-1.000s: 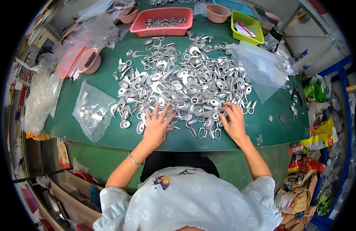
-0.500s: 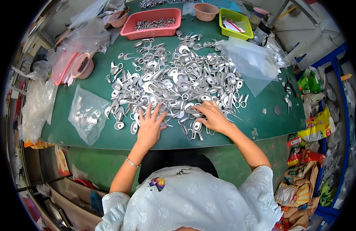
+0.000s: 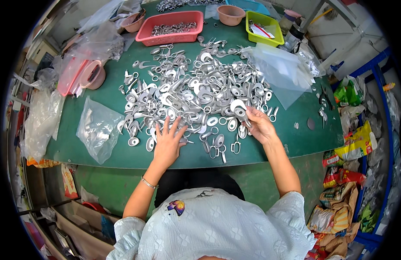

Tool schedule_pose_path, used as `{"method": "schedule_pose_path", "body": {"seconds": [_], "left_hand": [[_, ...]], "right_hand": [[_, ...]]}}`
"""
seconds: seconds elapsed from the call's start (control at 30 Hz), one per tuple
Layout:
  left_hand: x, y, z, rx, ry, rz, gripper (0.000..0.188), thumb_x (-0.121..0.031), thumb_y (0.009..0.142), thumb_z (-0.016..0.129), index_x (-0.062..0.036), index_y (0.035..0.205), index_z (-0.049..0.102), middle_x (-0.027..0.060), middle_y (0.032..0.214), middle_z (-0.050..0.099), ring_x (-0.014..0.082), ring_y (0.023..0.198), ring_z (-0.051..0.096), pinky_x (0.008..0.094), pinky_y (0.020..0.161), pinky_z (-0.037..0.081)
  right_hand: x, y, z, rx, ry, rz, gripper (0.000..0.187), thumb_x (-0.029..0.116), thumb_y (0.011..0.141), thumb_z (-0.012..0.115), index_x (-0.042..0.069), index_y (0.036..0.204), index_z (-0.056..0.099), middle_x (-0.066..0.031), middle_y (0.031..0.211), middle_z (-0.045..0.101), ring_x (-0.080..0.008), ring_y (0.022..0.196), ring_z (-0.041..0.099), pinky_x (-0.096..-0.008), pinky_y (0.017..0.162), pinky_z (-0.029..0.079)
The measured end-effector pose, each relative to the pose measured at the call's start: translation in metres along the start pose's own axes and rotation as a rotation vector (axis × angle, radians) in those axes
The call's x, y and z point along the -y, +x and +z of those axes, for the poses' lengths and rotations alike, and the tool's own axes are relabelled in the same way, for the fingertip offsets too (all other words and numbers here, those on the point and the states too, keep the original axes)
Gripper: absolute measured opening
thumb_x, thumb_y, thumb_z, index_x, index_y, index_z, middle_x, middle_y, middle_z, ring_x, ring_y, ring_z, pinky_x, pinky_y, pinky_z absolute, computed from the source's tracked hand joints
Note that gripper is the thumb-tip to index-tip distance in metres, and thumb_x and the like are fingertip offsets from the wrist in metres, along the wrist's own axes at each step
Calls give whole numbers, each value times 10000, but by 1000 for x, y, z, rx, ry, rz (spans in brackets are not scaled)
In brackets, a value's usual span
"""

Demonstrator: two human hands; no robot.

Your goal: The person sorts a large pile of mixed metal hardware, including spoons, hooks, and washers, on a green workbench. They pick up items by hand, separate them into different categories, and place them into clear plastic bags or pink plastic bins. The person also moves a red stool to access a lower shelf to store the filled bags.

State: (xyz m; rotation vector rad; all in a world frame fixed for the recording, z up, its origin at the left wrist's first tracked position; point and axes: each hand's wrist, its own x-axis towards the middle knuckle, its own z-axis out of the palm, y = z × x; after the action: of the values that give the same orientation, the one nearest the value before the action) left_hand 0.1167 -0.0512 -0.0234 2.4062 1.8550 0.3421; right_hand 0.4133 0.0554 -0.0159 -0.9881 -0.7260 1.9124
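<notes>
A wide heap of small silver-grey metal parts [image 3: 187,93], with rings, hooks and oval plates among them, covers the middle of the green table. My right hand [image 3: 263,129] pinches a curved, hook-shaped metal part [image 3: 239,110] with an oval end, raised at the heap's near right edge. My left hand [image 3: 168,145] lies on the near edge of the heap, fingers spread and touching the parts. Between my hands, a few loose pieces [image 3: 218,141] lie close to the table's front edge.
Behind the heap stand a pink tray [image 3: 169,40] of small metal pieces, a pinkish bowl [image 3: 231,15] and a lime-green basket [image 3: 264,39]. Plastic bags lie at left [image 3: 98,128] and right [image 3: 285,71]. Pliers [image 3: 326,99] rest at the right edge.
My right hand has lifted off the heap and moved right, turning over with a hook-shaped metal part in its fingers. The left hand has stayed in place.
</notes>
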Motion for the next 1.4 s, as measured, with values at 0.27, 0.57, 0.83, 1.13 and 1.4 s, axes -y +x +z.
{"method": "schedule_pose_path", "body": {"seconds": [0.27,0.57,0.83,1.13,1.4], "left_hand": [[-3,1,0,1,-8,-13,544,-144,728,664,-136,1242,486,90,1419,291,375,1316,218,604,1026,187],[-5,3,0,23,42,3,538,-186,735,667,-143,1240,485,92,1414,291,369,1326,196,609,1024,189],[-5,2,1,13,50,0,521,-166,737,665,-140,1230,498,96,1413,292,368,1328,195,608,1025,187],[-6,2,1,27,27,-16,530,-152,735,654,-133,1239,493,100,1420,289,373,1332,189,603,1034,173],[-1,6,4,-82,-256,-48,480,-89,770,624,-101,1231,490,129,1400,313,395,1320,212,586,1044,137]], "right_hand": [[-19,-4,41,3,-1063,-511,282,37,836,537,35,1117,567,-143,1013,613,-273,941,570,-358,838,424],[-6,43,-34,-579,-1569,-550,677,438,787,615,-7,1258,416,-283,1311,356,-431,1236,293,-500,1009,251],[-33,29,22,-374,-1689,-698,536,348,751,671,3,1116,484,-169,1272,396,-392,1261,259,-644,957,216],[-50,-17,28,-145,-1726,-769,512,325,746,678,-17,1081,494,-185,1230,437,-356,1176,388,-529,1018,234],[9,-18,-13,-478,-1304,-936,107,54,779,568,18,871,608,-108,847,582,-290,852,509,-399,740,402]]}}
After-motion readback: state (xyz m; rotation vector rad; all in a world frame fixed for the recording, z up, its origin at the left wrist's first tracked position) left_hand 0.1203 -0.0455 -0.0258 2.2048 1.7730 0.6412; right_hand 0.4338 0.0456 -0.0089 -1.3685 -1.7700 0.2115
